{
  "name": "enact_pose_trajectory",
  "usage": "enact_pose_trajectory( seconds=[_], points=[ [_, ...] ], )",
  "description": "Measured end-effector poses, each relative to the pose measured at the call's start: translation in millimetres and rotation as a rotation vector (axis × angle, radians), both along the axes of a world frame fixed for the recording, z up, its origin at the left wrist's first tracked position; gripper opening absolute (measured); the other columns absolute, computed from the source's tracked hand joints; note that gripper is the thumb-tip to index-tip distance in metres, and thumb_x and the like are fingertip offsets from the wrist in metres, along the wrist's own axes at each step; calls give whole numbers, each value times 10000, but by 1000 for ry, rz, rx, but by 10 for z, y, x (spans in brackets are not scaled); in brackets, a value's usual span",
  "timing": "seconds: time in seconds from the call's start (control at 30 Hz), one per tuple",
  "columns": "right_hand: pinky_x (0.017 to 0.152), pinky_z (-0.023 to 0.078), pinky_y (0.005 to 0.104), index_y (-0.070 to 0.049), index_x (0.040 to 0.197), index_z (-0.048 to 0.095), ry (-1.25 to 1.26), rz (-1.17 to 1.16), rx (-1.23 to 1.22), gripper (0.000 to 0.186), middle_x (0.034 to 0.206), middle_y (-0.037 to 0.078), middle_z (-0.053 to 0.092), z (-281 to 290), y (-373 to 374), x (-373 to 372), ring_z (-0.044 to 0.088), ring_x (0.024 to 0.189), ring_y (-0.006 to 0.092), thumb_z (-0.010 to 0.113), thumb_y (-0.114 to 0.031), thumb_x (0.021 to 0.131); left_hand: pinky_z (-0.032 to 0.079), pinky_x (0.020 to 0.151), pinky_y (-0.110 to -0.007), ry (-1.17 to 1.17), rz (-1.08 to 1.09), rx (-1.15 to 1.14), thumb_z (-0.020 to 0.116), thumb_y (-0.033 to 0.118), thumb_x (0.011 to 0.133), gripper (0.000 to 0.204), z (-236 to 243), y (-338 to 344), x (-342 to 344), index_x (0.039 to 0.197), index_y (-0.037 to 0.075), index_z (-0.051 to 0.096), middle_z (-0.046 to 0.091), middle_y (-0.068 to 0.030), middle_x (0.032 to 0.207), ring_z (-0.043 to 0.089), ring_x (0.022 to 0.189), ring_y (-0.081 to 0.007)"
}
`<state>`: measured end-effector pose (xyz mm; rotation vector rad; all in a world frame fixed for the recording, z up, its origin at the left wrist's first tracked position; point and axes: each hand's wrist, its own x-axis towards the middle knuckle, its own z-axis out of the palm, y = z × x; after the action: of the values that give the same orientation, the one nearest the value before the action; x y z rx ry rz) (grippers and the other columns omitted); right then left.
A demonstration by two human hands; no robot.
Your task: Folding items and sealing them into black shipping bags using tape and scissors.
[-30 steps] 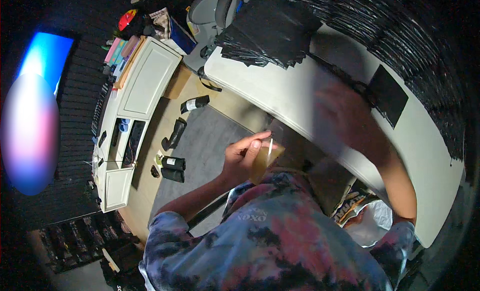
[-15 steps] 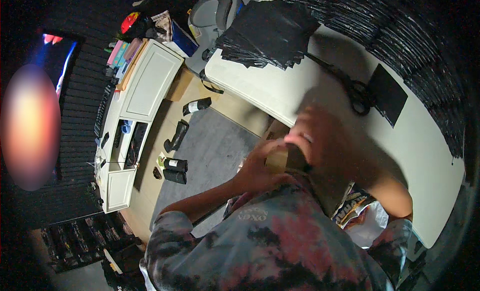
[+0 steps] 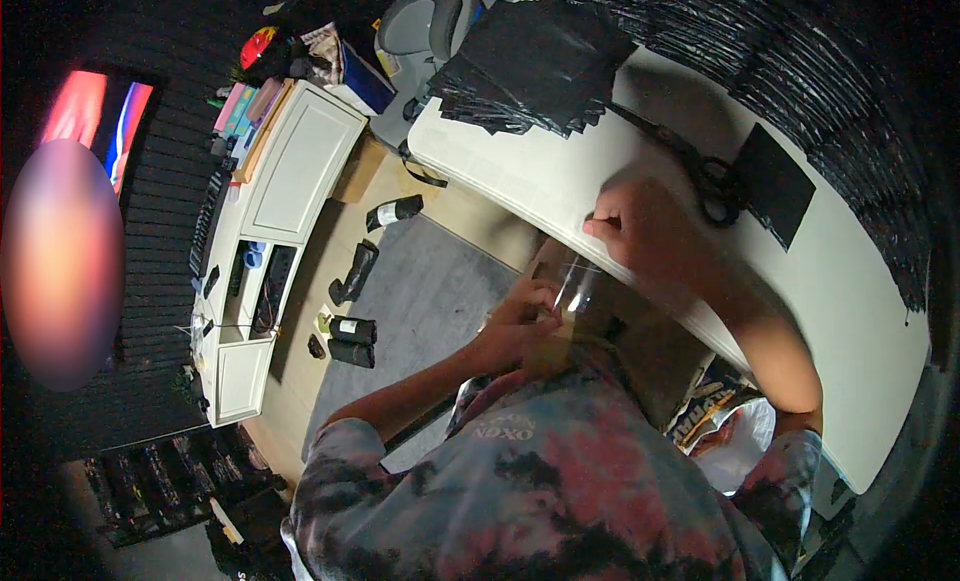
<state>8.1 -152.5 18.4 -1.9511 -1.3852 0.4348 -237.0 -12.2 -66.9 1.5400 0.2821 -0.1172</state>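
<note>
The white table (image 3: pixel 860 321) lies under the right grip (image 3: pixel 630 221) and extends to its right. The bank of glossy black plastic (image 3: pixel 780 81) borders the far side, well beyond that grip. The pile of flat black bags (image 3: pixel 540 66) sits ahead of the right grip and slightly left; the single black sheet (image 3: pixel 780 186) lies to its right. The scissors (image 3: pixel 690 157) rest between that grip and the sheet, blades toward the pile. The left grip (image 3: pixel 525 321), off the table, is curled closed around an amber roll (image 3: pixel 553 343), probably tape, close to the shirt. A clear strip (image 3: pixel 577 286) spans from the roll toward the right grip, whose fingertips are pinched together, apparently on its end; the contact is too fine to resolve.

The step in hand appears to be drawing out the strip. The next move calls for even tension and a steady roll, so that the film neither folds nor sticks to itself.

The table's near edge runs between the two grips, with the strip crossing it in view; touching cannot be told. Bare tabletop lies left of the right grip; the scissor handles limit room to its right.
</note>
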Motion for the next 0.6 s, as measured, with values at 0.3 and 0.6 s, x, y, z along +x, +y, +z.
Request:
enact_pose_trajectory(
  seconds=[0.3, 0.6],
  points=[
    [552, 429, 471, -12, 651, 622, -79, 0, 102, 284, 628, 211, 592, -174, 94, 64, 592, 565, 399, 760, -183, 830, 431, 981, -356, 202, 30, -128, 640, 476, 991, 489, 109, -45, 92, 1211, 44, 586, 569, -92, 1201, 531, 1142, -186],
    [578, 445, 490, -22, 658, 629, -141, -25, 123, 274, 636, 208, 602, -164, 107, 41, 610, 596, 410, 765, -186, 831, 479, 894, -330, 253, 26, 12, 559, 500, 1030, 477, 156, -8, 106, 1169, 48, 623, 623, -61, 1066, 574, 1026, -154]
  ],
)
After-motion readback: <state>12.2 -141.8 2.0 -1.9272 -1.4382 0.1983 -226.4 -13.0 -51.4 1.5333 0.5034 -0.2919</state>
